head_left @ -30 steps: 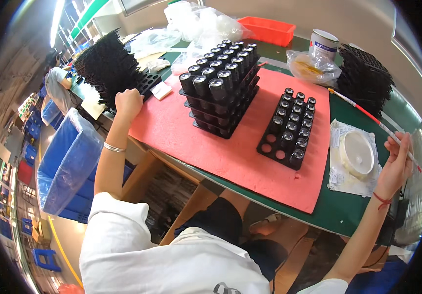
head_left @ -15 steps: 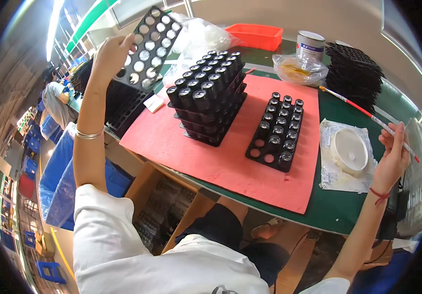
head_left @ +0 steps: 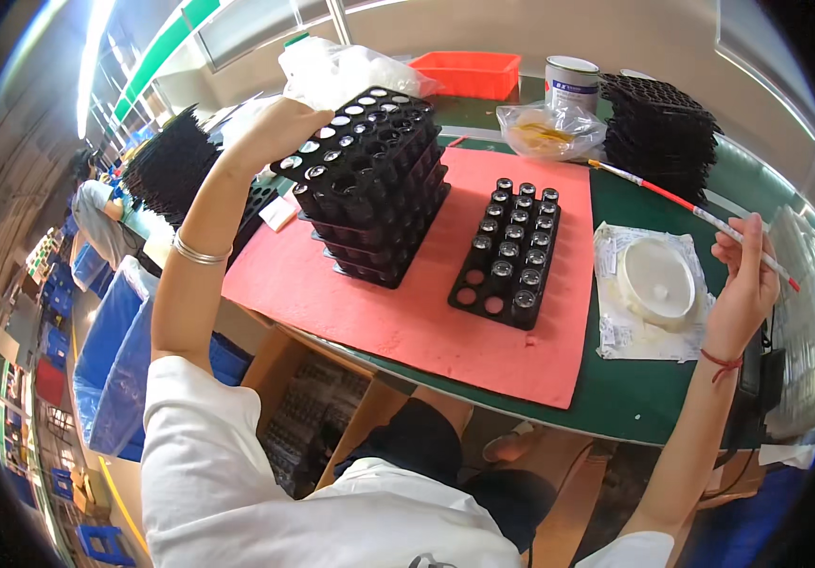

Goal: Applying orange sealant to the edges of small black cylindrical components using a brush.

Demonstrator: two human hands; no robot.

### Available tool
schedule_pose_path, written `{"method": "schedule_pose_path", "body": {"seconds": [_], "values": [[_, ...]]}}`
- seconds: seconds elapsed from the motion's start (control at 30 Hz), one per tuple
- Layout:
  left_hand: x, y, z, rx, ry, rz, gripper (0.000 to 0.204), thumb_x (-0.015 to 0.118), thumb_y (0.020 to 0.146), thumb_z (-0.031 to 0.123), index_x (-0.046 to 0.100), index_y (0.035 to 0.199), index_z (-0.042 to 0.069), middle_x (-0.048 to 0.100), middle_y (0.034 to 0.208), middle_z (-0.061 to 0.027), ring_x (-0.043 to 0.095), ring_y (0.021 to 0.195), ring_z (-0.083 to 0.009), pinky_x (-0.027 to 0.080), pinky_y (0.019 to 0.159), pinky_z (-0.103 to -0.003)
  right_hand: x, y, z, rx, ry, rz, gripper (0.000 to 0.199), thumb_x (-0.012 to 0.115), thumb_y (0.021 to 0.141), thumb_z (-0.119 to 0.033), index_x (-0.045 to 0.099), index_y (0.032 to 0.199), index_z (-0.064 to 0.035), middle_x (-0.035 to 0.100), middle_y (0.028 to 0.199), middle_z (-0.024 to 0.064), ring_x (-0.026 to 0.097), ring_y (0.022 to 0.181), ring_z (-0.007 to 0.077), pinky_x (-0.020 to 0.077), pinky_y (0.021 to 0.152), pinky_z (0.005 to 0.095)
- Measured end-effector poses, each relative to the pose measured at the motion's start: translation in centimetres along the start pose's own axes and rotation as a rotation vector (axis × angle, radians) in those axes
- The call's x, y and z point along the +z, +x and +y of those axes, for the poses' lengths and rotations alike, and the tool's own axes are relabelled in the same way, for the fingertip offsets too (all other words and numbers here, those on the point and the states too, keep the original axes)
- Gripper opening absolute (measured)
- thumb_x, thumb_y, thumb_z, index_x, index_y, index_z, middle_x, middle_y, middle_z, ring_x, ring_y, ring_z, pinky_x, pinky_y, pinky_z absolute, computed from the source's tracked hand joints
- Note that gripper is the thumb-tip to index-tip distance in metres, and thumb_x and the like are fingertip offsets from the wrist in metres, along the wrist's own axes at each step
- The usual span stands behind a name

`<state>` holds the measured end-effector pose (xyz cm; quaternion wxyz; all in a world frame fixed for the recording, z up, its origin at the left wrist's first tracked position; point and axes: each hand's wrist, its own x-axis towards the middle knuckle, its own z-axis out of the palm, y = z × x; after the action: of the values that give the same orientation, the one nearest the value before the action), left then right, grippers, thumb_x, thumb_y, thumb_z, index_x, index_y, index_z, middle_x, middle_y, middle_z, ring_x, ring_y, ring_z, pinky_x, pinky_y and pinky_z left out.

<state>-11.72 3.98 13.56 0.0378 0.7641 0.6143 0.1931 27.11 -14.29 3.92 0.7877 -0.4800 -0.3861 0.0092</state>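
The left hand [head_left: 284, 131], grasping a perforated black tray [head_left: 349, 140], has lowered it over the loaded stack [head_left: 379, 251] at eleven o'clock, apparently adding a layer; the right hand [head_left: 746, 275] grips a red-and-white rod [head_left: 663, 191] at three.

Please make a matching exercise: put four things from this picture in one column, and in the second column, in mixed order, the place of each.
Things
1. Left hand
2. Stick
3. Dish
4. Can

Places
A. On a white sheet
B. Partly behind a clear bag
C. At the edge of a raised black tray
D. In the right hand

Right pairs: 1-C, 2-D, 3-A, 4-B
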Motion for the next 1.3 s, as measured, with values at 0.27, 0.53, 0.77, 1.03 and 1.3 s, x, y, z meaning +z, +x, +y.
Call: {"method": "schedule_pose_path", "body": {"seconds": [0.27,0.53,0.77,1.03,1.3], "values": [[1.9,0.0,1.0,0.138,0.142,0.105,0.085,0.049,0.068,0.063,0.044,0.108,-0.011,0.057,0.089,-0.0234,0.056,0.088,-0.0286,0.04,0.079,-0.031,0.2,0.0,-0.1,-0.013,-0.002,0.024,0.029,0.051,0.083,-0.026,0.059,0.081,0.0017,0.058,0.071,0.0054,0.053,0.061,0.0081,0.0426,0.057,0.0195],[2.7,-1.0,5.2,0.205,0.427,-0.068,0.096,0.05,0.057,0.068,0.044,0.103,-0.016,0.055,0.087,-0.0297,0.055,0.086,-0.0379,0.043,0.078,-0.037,0.2,-0.1,-0.1,-0.032,-0.005,0.001,0.029,0.052,0.083,-0.026,0.06,0.081,0.0019,0.058,0.069,0.0056,0.053,0.06,0.0077,0.0422,0.056,0.0191],[2.7,-0.3,4.7,0.189,0.456,-0.098,0.097,0.048,0.058,0.07,0.045,0.103,-0.016,0.053,0.092,-0.0313,0.053,0.092,-0.0374,0.04,0.082,-0.037,0.0,0.2,0.5,-0.042,0.026,0.022,0.027,0.053,0.082,-0.024,0.06,0.08,0.0017,0.059,0.071,0.0062,0.053,0.06,0.0078,0.042,0.055,0.0188],[1.8,-0.5,4.9,0.384,0.594,-0.21,0.039,0.034,0.084,0.042,0.045,0.115,0.022,0.052,0.098,-0.0225,0.053,0.088,-0.0362,0.04,0.08,-0.038,-0.4,0.2,1.0,-0.06,-0.015,0.018,0.025,0.052,0.083,-0.022,0.059,0.084,0.0011,0.059,0.078,0.0074,0.055,0.062,0.0089,0.0448,0.057,0.0197],[2.3,0.8,4.6,0.219,0.487,-0.126,0.057,0.038,0.074,0.052,0.055,0.103,0.006,0.055,0.096,-0.0246,0.054,0.087,-0.0368,0.04,0.079,-0.036,-0.8,0.4,1.4,-0.061,-0.048,-0.007,0.024,0.051,0.084,-0.022,0.059,0.085,0.0007,0.059,0.082,0.0074,0.055,0.065,0.0087,0.0444,0.057,0.0192]]}}
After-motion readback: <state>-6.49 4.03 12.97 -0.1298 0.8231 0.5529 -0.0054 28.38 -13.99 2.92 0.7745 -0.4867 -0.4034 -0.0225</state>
